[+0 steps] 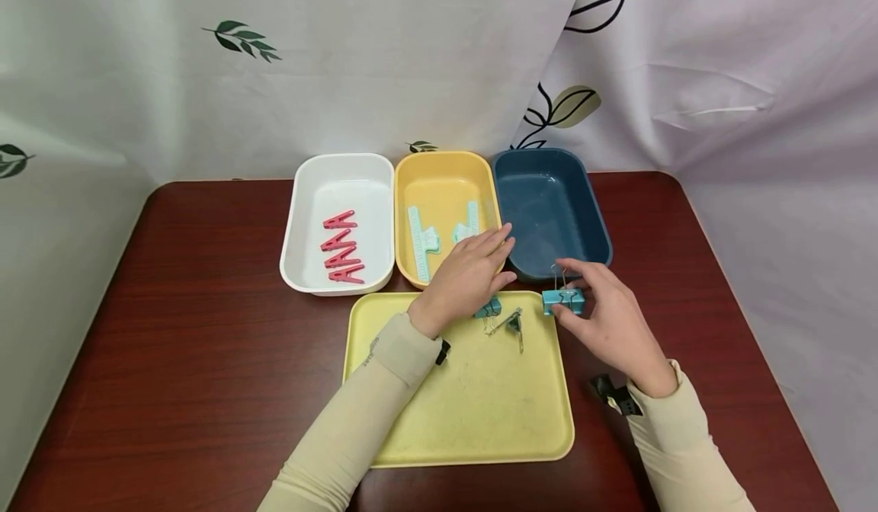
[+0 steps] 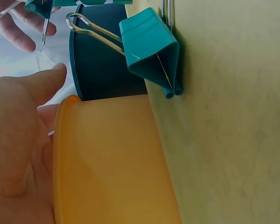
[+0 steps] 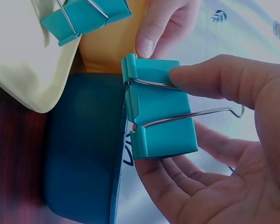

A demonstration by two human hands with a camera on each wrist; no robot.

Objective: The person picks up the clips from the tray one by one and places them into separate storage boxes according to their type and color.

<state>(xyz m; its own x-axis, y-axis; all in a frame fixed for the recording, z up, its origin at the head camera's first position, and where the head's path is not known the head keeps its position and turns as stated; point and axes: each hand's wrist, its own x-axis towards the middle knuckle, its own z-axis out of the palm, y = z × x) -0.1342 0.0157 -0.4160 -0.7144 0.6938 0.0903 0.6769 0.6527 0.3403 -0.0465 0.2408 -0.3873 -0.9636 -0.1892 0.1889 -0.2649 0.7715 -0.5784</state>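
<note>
Pinches teal rectangular binder clip (image 1: 562, 302) with silver wire handles between thumb and fingers of right hand (image 1: 613, 325), near front rim of dark blue plastic container (image 1: 549, 211). Holds left hand (image 1: 468, 272) at front right of orange-yellow plastic container (image 1: 439, 188) with straight, extended fingers. Finds two more binder clips (image 1: 488, 308) on pale yellow rectangular tray (image 1: 480, 398). Records four red plastic clips (image 1: 346, 259) in white plastic container (image 1: 353, 192), two mint-green ruler-shaped clips (image 1: 417, 241) in orange-yellow one. Notes containers side by side on dark reddish-brown table (image 1: 171, 329).
</note>
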